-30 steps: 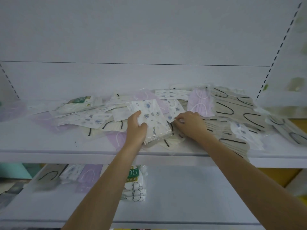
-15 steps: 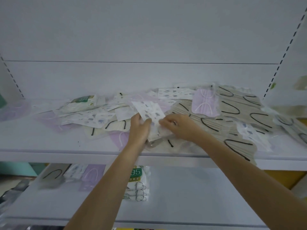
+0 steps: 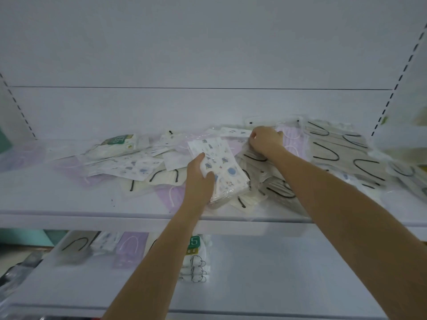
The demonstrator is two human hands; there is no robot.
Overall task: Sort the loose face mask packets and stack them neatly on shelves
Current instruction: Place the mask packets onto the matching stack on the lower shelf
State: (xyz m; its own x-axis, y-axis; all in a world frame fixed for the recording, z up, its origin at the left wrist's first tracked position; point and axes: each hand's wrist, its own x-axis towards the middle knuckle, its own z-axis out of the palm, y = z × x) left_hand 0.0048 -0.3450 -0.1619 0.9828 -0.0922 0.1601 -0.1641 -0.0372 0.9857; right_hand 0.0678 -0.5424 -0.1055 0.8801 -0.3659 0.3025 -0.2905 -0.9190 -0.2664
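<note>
A loose heap of face mask packets covers the upper shelf (image 3: 69, 204). My left hand (image 3: 198, 179) grips a stack of white printed packets (image 3: 221, 167) near the shelf's front. My right hand (image 3: 265, 140) is farther back, its fingers pinching the edge of another white printed packet (image 3: 235, 132) beside a lilac packet (image 3: 293, 144). Beige packets with black ear loops (image 3: 335, 155) lie to the right. A green-labelled white packet (image 3: 113, 146) lies at the left.
On the lower shelf (image 3: 277, 273) stand a pile of green-labelled packets (image 3: 196, 259), a lilac pile (image 3: 130, 249), a printed pile (image 3: 104, 242) and a beige packet (image 3: 76, 248). White slotted uprights frame both sides.
My right hand has left the stack and reached back and to the right to a printed packet at the rear. My left hand still holds the printed stack.
</note>
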